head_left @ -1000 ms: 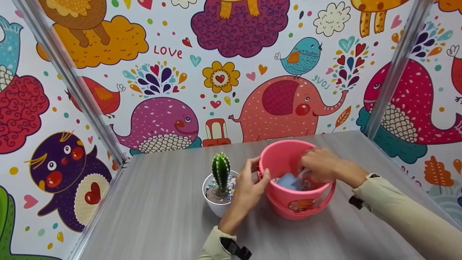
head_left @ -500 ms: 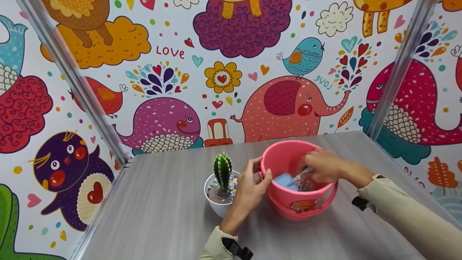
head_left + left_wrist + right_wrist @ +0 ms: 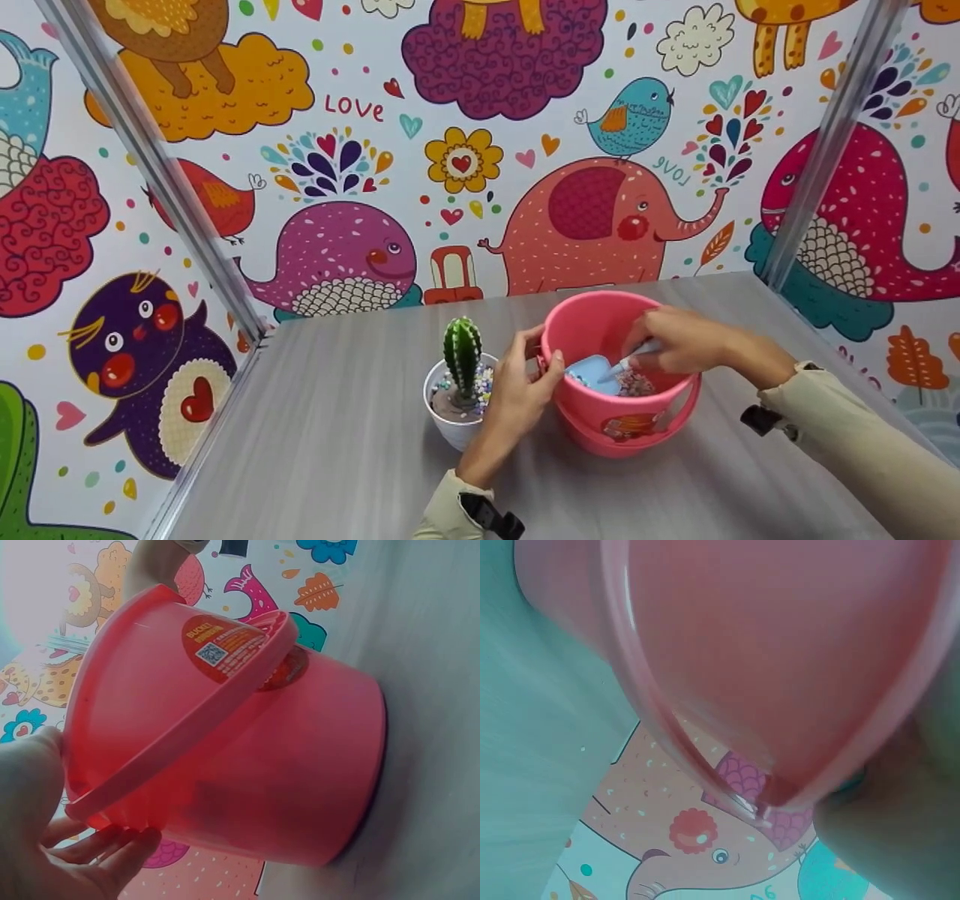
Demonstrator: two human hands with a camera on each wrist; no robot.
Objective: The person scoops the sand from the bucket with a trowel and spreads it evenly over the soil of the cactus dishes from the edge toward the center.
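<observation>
A pink bucket point(image 3: 585, 326) stands on the table, its handle hanging down in front. My left hand point(image 3: 520, 394) grips the bucket's left rim, the thumb on the near side; the left wrist view also shows those fingers point(image 3: 124, 859) against the bucket wall point(image 3: 277, 765). Inside the bucket, my right hand point(image 3: 681, 341) holds a light-blue toy shovel point(image 3: 592, 373) by its handle. The blade lies low at the left, with a few small bits at its edge. Small mixed-colour pebbles point(image 3: 637, 385) cover the bottom. In the right wrist view the bucket point(image 3: 780, 652) hides the shovel.
A green cactus point(image 3: 463, 360) in a white pot point(image 3: 452, 433) stands just left of my left hand, with colourful beads over part of its brown soil. The grey table point(image 3: 337, 420) meets patterned walls point(image 3: 360, 240) at the back and sides.
My right hand has shifted slightly to the right, and the shovel's handle shows more clearly. The blade has tilted flatter near the left wall. My left hand keeps its grip on the rim.
</observation>
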